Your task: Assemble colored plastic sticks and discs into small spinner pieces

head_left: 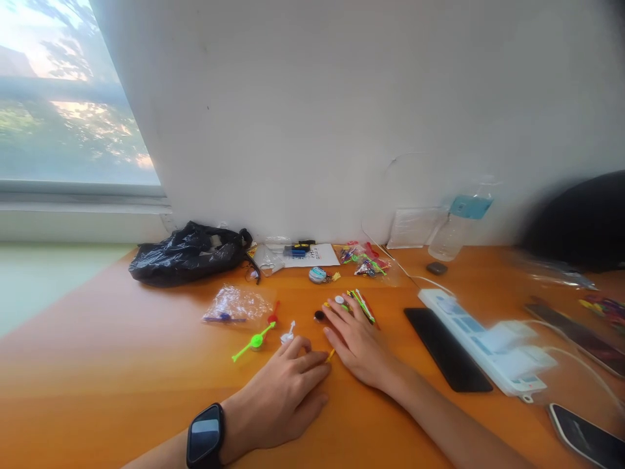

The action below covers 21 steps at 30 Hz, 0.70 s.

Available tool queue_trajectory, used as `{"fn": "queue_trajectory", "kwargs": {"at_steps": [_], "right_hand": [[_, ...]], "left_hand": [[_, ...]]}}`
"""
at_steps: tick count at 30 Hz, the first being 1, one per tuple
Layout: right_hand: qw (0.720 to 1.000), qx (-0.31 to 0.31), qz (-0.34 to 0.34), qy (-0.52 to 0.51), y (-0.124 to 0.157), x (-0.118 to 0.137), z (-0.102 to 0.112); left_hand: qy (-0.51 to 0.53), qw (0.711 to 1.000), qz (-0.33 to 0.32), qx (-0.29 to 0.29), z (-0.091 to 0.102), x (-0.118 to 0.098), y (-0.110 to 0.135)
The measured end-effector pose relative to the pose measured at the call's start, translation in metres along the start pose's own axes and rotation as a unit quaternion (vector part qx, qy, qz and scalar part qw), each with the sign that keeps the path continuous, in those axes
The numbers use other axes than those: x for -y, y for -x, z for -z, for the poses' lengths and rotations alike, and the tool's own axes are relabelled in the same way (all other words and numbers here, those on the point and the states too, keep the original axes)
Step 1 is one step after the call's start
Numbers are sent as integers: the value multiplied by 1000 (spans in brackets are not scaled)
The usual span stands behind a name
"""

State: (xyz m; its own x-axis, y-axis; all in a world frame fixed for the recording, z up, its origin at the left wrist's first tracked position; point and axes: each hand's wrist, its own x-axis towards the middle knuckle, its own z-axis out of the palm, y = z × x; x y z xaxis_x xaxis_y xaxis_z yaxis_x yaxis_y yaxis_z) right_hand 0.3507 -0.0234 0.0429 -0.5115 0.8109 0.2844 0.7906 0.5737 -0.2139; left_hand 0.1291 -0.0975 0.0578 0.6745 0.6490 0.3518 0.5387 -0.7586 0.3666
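Observation:
My left hand (pixel 288 387) wears a black smartwatch (pixel 205 435) and hovers low over the table, fingers bent. At its fingertips a thin yellow plastic arrow (pixel 331 355) sticks out; the rest is hidden beneath the fingers. My right hand (pixel 359 342) lies palm down with fingers spread over small round pieces, among them a white disc (pixel 339 300). A black round piece (pixel 319 315) is just left of its fingers. Thin coloured arrows (pixel 362 306) lie past its fingertips. Beyond my left hand are a white spinner (pixel 288 333), a green arrow spinner (pixel 256 341) and a red spinner (pixel 273 318).
A clear plastic bag (pixel 237 305) and a black bag (pixel 190 254) lie at the left. A round tin (pixel 317 275) and bagged coloured parts (pixel 366 258) are at the back. Right stand a power strip (pixel 469 329), a black phone (pixel 442 345) and a bottle (pixel 448 236).

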Motion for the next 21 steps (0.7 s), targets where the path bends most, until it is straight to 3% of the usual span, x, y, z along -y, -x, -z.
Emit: {"fn": "queue_trajectory", "kwargs": {"at_steps": [9,16,18,21], "right_hand": [[999,-32,6,-16,0,-3,-3],[988,-122,31,-85,3,4,12],[985,-97,69,-123,6,10,19],[978,14,129,-161,11,19,24]], "left_hand": [[-16,1000,-5,0,2,0,2],[-23,999,-17,14,0,2,1],[-25,999,-28,0,-3,4,2],[-18,998,-57,-12,-6,7,4]]}}
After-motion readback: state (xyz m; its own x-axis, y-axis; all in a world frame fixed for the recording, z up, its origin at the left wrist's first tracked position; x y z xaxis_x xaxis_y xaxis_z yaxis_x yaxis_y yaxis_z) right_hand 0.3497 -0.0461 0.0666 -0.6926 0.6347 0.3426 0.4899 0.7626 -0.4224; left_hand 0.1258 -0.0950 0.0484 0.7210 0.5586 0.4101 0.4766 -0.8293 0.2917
